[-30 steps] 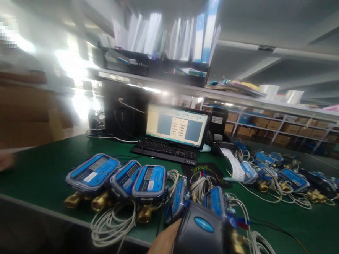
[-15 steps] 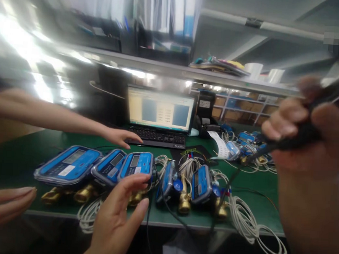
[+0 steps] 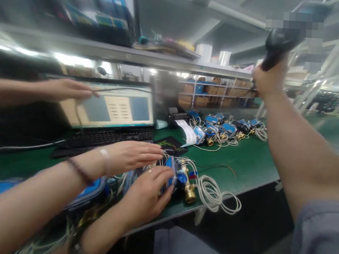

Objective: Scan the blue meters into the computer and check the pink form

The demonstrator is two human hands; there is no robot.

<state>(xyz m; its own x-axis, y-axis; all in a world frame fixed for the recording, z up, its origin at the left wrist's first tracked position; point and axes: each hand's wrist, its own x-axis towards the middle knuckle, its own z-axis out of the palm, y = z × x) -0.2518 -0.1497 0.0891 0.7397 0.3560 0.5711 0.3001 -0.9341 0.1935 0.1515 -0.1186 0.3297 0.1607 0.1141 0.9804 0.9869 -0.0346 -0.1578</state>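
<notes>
My right hand (image 3: 266, 80) is raised high at the upper right, shut on the handle of a black handheld scanner (image 3: 279, 41). Low in the middle, my left hand (image 3: 146, 194) grips a blue meter (image 3: 171, 166) with a brass fitting (image 3: 190, 193) near the front edge of the green table (image 3: 247, 162). A co-worker's hand with a bracelet (image 3: 133, 155) lies flat over the meters just behind my left hand. The co-worker's other hand (image 3: 65, 90) touches the laptop screen (image 3: 116, 108).
White cable coils (image 3: 217, 191) lie right of the held meter. Another blue meter (image 3: 93, 187) sits partly under the co-worker's arm. Several more meters (image 3: 223, 128) and a printed paper strip (image 3: 188, 132) lie farther back. A shelf (image 3: 105, 52) runs overhead.
My view has swung right. My right hand has lifted the scanner up and away. My left hand has closed on a blue meter. The co-worker's hands moved to the screen and over the meters.
</notes>
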